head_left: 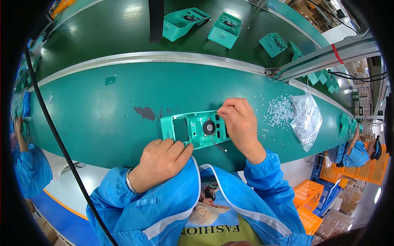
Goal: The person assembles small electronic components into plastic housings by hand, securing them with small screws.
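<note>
A flat teal plastic housing point(189, 128) with a small round black fan and a red-black wire lies on the green work surface point(106, 123) in front of me. My left hand point(161, 160) rests at its near edge, fingers curled against the plastic, holding it down. My right hand point(239, 123) is over the housing's right end, fingertips pinched together on something too small to make out.
Small white pellets point(280, 110) lie scattered beside a clear plastic bag point(307, 117) at right. Several teal housings point(223, 29) ride on the dark conveyor belt beyond. Other workers in blue sit at far left point(25, 164) and right point(355, 153). A black cable point(53, 131) hangs at left.
</note>
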Tool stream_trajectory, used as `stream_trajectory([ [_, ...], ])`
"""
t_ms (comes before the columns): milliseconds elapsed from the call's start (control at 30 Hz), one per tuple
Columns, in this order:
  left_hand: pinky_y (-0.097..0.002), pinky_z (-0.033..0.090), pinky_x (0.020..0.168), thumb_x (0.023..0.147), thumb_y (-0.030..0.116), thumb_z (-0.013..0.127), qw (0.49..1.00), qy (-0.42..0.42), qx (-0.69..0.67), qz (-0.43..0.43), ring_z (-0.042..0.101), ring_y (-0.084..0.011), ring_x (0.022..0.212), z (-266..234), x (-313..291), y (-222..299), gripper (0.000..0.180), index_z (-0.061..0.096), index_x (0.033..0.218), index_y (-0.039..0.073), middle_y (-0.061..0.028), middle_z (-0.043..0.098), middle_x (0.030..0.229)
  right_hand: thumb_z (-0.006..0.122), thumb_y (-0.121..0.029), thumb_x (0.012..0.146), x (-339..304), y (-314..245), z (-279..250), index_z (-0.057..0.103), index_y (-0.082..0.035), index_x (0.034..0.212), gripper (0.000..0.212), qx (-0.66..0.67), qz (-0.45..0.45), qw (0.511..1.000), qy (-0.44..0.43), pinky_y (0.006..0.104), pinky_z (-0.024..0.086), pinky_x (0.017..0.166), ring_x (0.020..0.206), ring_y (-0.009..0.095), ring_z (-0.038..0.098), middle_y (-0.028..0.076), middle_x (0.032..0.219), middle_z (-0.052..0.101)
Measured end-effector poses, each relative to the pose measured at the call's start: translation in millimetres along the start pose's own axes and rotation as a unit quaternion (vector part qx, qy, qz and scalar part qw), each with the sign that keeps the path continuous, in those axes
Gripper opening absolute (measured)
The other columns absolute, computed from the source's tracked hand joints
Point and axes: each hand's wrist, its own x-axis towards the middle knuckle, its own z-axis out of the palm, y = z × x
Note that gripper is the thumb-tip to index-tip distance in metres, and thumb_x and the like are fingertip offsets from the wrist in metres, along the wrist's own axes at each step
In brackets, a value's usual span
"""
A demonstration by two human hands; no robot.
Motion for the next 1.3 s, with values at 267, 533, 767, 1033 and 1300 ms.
stream_trajectory([
  [267,-0.03,0.042,0.053,0.075,0.015,0.071,1.0,-0.001,-0.015,0.001,0.055,-0.0133,0.065,3,-2,-3,0.027,0.072,0.101,0.008,0.0006,0.05,0.074,0.077,-0.005,0.074,1,1,7,0.068,-0.01,0.088,0.018,-0.041,-0.043,0.997,0.043,0.0382,0.047,0.07,0.087,0.024,0.062,0.001,0.094,0.064],
  [533,-0.0298,0.043,0.053,0.075,0.015,0.072,1.0,0.003,-0.019,-0.001,0.055,-0.0133,0.065,2,-4,-2,0.028,0.073,0.101,0.008,0.0006,0.051,0.075,0.077,-0.005,0.072,0,-6,8,0.068,-0.011,0.088,0.019,-0.065,-0.042,0.996,0.035,0.0369,0.047,0.073,0.086,0.023,0.063,0.0,0.094,0.064],
  [767,-0.0321,0.042,0.052,0.078,0.015,0.076,1.0,0.003,-0.03,-0.004,0.055,-0.0144,0.065,3,-3,-2,0.025,0.074,0.102,0.01,0.0002,0.051,0.075,0.071,-0.011,0.075,2,-9,4,0.069,-0.011,0.09,0.015,-0.135,-0.079,0.988,0.016,0.0409,0.047,0.086,0.094,0.023,0.063,0.001,0.101,0.066],
  [1033,-0.0322,0.044,0.052,0.079,0.015,0.077,0.999,0.004,-0.042,-0.003,0.056,-0.0146,0.066,5,-3,-3,0.025,0.074,0.103,0.01,0.0003,0.053,0.077,0.073,-0.01,0.069,9,-3,0,0.073,-0.014,0.088,0.019,-0.154,-0.111,0.982,0.013,0.044,0.044,0.093,0.096,0.022,0.063,-0.004,0.099,0.068],
  [1300,-0.0327,0.043,0.052,0.078,0.016,0.078,0.999,-0.004,-0.036,-0.019,0.055,-0.015,0.066,5,-4,0,0.024,0.074,0.101,0.01,0.0001,0.051,0.076,0.085,-0.012,0.072,10,10,2,0.077,-0.018,0.086,0.017,-0.024,0.023,0.999,0.003,0.0464,0.037,0.103,0.109,0.024,0.059,-0.005,0.096,0.07],
])
